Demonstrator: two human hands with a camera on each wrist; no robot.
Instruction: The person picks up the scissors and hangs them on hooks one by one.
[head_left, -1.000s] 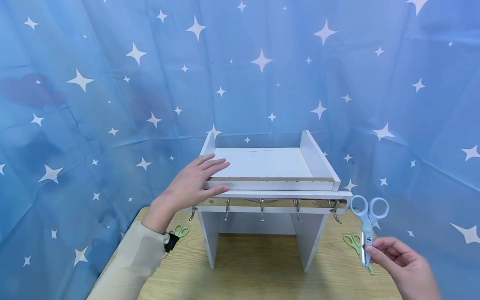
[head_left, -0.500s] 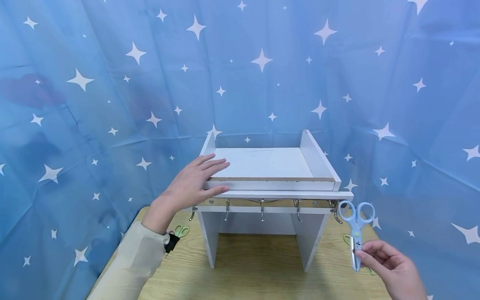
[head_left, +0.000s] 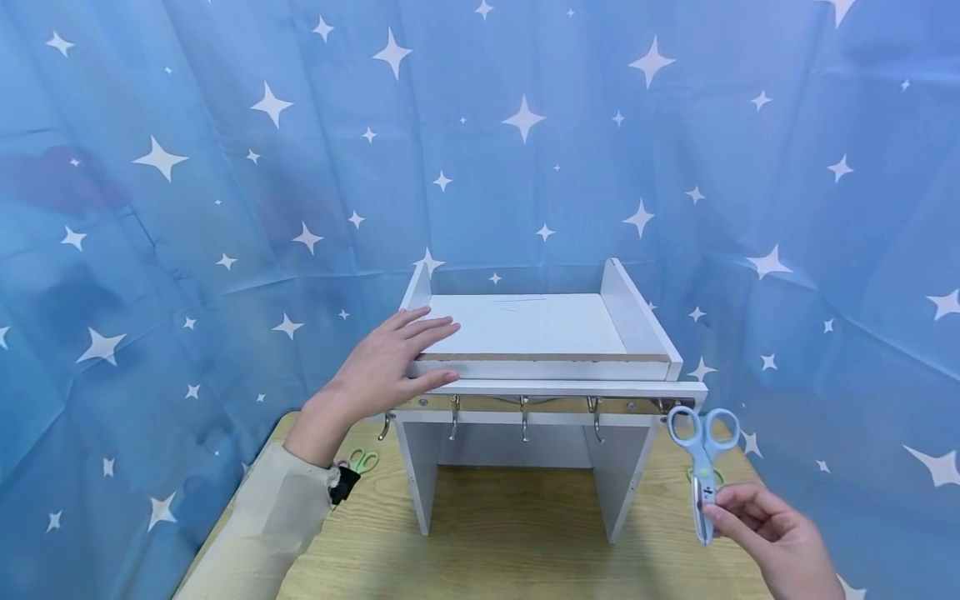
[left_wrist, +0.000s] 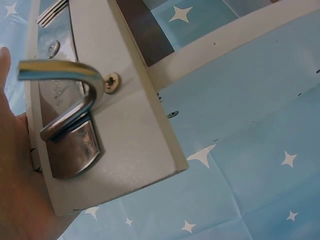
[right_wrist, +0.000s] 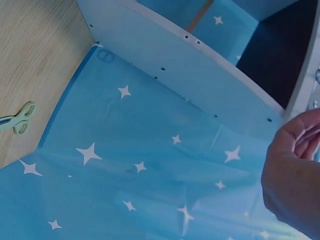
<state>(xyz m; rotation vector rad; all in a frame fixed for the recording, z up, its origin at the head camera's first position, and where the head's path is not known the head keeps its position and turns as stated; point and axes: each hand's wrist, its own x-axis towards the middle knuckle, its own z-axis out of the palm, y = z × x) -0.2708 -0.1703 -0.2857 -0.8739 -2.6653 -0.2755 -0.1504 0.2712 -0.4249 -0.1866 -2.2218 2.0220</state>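
My left hand (head_left: 378, 367) rests on the front left corner of a white wooden shelf (head_left: 540, 325), fingers straight across its edge. Below that edge runs a metal rail (head_left: 555, 406) with several hooks; in the left wrist view one bent hook (left_wrist: 92, 92) shows close up beside my palm. My right hand (head_left: 780, 537) pinches light blue scissors (head_left: 705, 471) by their blade end. The handle loops point up, close to the right-end hook, which they partly cover. In the right wrist view the hand (right_wrist: 295, 170) is seen from behind and the blue scissors are hidden.
Green scissors (head_left: 365, 461) lie on the wooden table (head_left: 525, 567) left of the shelf, partly behind my left wrist. Another green pair (right_wrist: 22, 117) lies at the right, mostly hidden behind the blue scissors in the head view. A blue starred curtain (head_left: 480, 125) surrounds the table.
My right hand has moved left with the blue scissors, dropping slightly, so their loops now overlap the right end of the rail. My left hand has stayed in place.
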